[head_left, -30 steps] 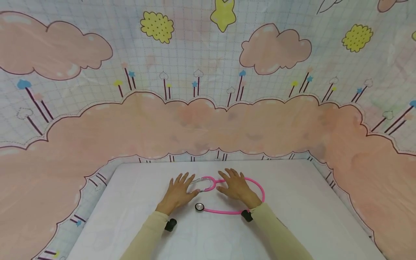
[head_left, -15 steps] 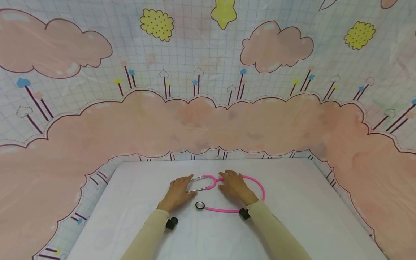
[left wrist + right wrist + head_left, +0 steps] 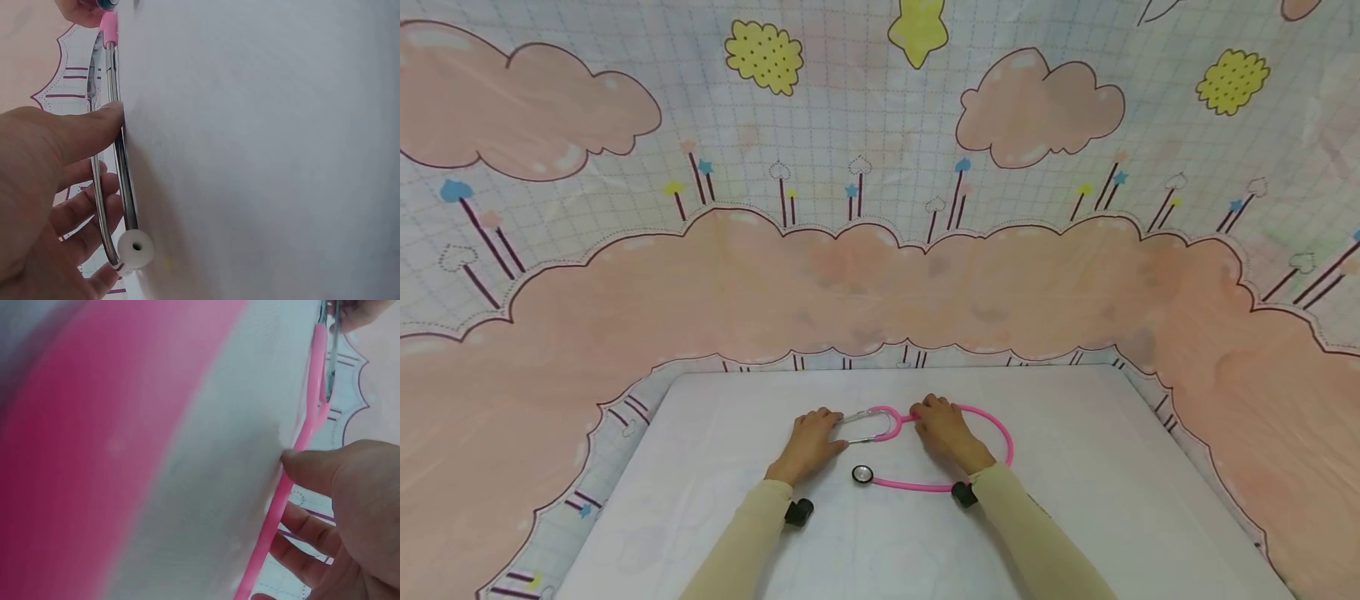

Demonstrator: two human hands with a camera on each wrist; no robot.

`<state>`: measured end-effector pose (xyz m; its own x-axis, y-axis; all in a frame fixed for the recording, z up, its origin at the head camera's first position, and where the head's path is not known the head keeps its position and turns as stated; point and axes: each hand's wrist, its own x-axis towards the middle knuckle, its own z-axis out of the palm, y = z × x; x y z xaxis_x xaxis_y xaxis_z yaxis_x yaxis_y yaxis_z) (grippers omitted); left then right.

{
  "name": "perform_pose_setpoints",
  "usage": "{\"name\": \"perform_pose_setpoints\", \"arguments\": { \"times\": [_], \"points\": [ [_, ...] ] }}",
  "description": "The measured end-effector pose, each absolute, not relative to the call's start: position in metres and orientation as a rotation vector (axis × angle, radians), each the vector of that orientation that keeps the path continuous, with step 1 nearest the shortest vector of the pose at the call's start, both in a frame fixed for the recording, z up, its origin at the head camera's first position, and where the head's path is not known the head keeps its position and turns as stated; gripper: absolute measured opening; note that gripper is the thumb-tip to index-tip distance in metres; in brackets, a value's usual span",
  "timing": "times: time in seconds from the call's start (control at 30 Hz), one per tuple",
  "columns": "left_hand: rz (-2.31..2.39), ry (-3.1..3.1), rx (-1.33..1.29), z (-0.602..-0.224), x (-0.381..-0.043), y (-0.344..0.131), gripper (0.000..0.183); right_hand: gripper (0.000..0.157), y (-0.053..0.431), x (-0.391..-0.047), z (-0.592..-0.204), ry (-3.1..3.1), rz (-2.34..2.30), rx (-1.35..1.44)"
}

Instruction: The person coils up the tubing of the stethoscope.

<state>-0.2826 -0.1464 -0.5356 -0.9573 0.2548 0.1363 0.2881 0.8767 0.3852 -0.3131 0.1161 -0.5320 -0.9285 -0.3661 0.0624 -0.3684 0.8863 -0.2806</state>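
Note:
A pink stethoscope [image 3: 1009,442] lies on the white table, its tubing looped round to the right. My left hand [image 3: 808,446] grips the two metal ear tubes [image 3: 128,187], thumb on one side and fingers round the other. White eartips [image 3: 135,249] show beyond the thumb in the left wrist view. At the tubing just right of the Y-joint, my right hand [image 3: 946,429] pinches the pink tube [image 3: 265,540] between thumb and fingers. The round chest piece [image 3: 862,474] rests on the table between the forearms, nearer to me.
The white table [image 3: 880,550] reaches back to a wall cloth [image 3: 880,292] printed with clouds and stars. A black wrist camera [image 3: 799,512] sits at the left cuff, another black camera [image 3: 964,494] at the right, overlapping the lower tubing in the head view.
Both hands have gone from spread fingers above the stethoscope to curled fingers on it, the left at the ear tubes, the right at the tubing. The stethoscope lies almost where it was.

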Motion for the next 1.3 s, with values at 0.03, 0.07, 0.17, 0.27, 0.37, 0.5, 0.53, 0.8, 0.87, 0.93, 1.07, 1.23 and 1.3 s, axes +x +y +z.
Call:
{"name": "perform_pose_setpoints", "arguments": {
  "times": [0.03,0.07,0.17,0.27,0.37,0.5,0.53,0.8,0.87,0.93,1.07,1.23,1.3],
  "points": [
    [-0.623,-2.965,-0.439,-0.535,-0.283,-0.146,0.047,0.022,0.116,-0.314,-0.532,-3.037,0.444,0.589],
    [-0.621,-2.963,-0.447,-0.535,-0.282,-0.146,0.046,0.019,0.116,-0.314,-0.532,-3.030,0.435,0.586],
    [-0.618,-2.939,-0.471,-0.533,-0.281,-0.145,0.044,0.016,0.116,-0.315,-0.533,-3.017,0.418,0.580],
    [-0.621,-2.919,-0.492,-0.532,-0.280,-0.144,0.043,0.016,0.117,-0.314,-0.532,-3.010,0.427,0.589],
    [-0.679,-2.945,-0.475,-0.533,-0.280,-0.144,0.043,0.016,0.118,-0.312,-0.531,-2.996,0.464,0.606],
    [-0.744,-2.987,-0.430,-0.534,-0.282,-0.145,0.043,0.018,0.120,-0.310,-0.530,-2.985,0.513,0.624],
    [-0.734,-2.988,-0.440,-0.535,-0.282,-0.146,0.042,0.018,0.121,-0.310,-0.530,-2.984,0.517,0.625],
    [-0.722,-3.023,-0.536,-0.526,-0.279,-0.149,0.040,0.013,0.122,-0.308,-0.528,-2.927,0.527,0.644],
    [-0.760,-3.043,-0.524,-0.524,-0.277,-0.148,0.041,0.013,0.122,-0.307,-0.527,-2.924,0.534,0.639],
    [-0.788,-3.043,-0.509,-0.522,-0.276,-0.147,0.044,0.014,0.122,-0.307,-0.526,-2.917,0.542,0.641],
    [-0.771,-2.991,-0.509,-0.519,-0.275,-0.146,0.052,0.015,0.122,-0.305,-0.522,-2.906,0.599,0.657],
    [-0.776,-2.925,-0.537,-0.516,-0.272,-0.146,0.050,0.015,0.122,-0.304,-0.517,-2.874,0.628,0.686],
    [-0.779,-2.909,-0.548,-0.515,-0.271,-0.146,0.047,0.016,0.123,-0.303,-0.514,-2.874,0.637,0.685]
  ]
}}
